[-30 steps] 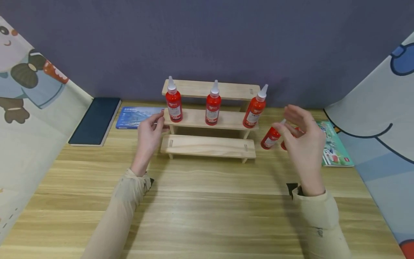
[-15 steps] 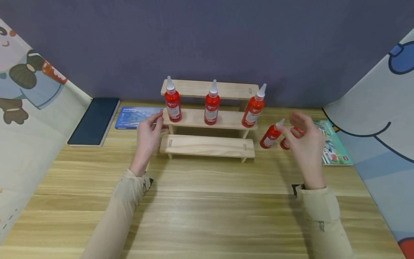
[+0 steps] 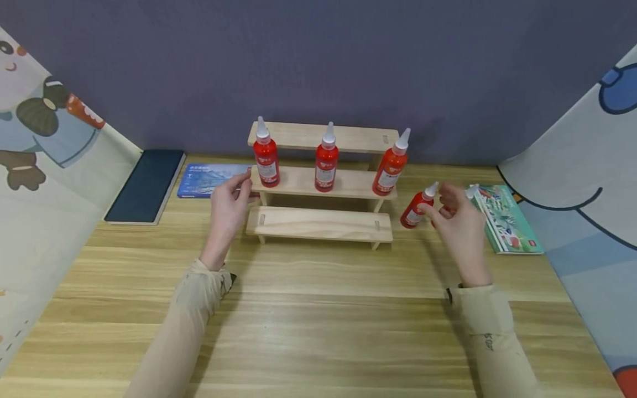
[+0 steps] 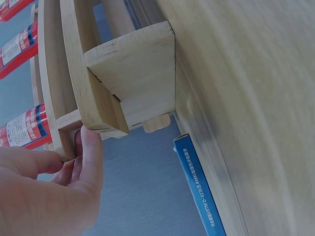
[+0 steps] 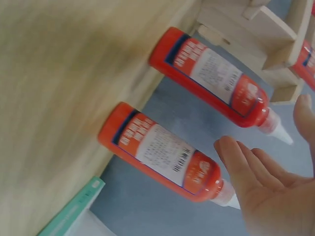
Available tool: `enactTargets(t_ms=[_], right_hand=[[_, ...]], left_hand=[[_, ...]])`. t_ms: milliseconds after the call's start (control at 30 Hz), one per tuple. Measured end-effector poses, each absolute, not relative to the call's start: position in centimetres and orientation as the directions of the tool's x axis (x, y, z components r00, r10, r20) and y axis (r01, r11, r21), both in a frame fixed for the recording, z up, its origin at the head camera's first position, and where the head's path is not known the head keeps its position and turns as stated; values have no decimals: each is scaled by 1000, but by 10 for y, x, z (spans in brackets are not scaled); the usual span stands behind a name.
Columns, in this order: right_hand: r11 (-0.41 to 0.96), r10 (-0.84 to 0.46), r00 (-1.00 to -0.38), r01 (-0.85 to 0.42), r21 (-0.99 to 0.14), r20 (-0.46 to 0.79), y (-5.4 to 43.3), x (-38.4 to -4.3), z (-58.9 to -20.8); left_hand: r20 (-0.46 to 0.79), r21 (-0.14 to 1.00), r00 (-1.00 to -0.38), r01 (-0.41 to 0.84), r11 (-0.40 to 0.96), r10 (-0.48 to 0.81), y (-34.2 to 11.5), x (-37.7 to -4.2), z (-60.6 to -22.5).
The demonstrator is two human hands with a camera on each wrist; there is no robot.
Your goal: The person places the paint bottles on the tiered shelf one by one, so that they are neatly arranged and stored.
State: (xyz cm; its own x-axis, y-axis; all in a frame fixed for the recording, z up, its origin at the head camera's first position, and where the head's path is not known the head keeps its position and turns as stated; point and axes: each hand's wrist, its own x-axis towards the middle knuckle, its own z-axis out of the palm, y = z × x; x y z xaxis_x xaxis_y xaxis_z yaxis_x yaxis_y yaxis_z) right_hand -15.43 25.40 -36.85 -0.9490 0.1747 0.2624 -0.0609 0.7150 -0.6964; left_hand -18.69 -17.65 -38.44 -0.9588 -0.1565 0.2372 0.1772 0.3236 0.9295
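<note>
A tiered wooden shelf (image 3: 318,224) stands at the back of the table. On its middle tier are a left red bottle (image 3: 266,162), a middle red bottle (image 3: 326,166) and a right red bottle (image 3: 390,170), all with pale pointed nozzles. My left hand (image 3: 230,203) pinches the left end of that tier between thumb and fingers. Right of the shelf, two more red bottles stand on the table, a nearer-shelf bottle (image 5: 209,77) and an outer bottle (image 5: 160,152). My right hand (image 3: 463,235), thumb and fingers apart, hovers at their nozzles and partly hides the outer one in the head view.
A dark book (image 3: 145,187) lies at the far left, beside a flat blue box (image 3: 204,179) partly behind my left hand. At the right lies a green picture book (image 3: 510,221). A dark padded wall (image 3: 318,66) rises behind the shelf.
My right hand has lowered and shifted slightly left towards the two bottles on the table, its fingers coming down. My left hand has stayed on the shelf end.
</note>
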Motion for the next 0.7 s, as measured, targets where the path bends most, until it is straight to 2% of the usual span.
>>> enactTargets(t_ms=[700], right_hand=[[659, 119, -975, -65, -749, 190, 255, -165, -386]], left_hand=[[242, 928, -957, 181, 324, -157, -176, -186, -384]])
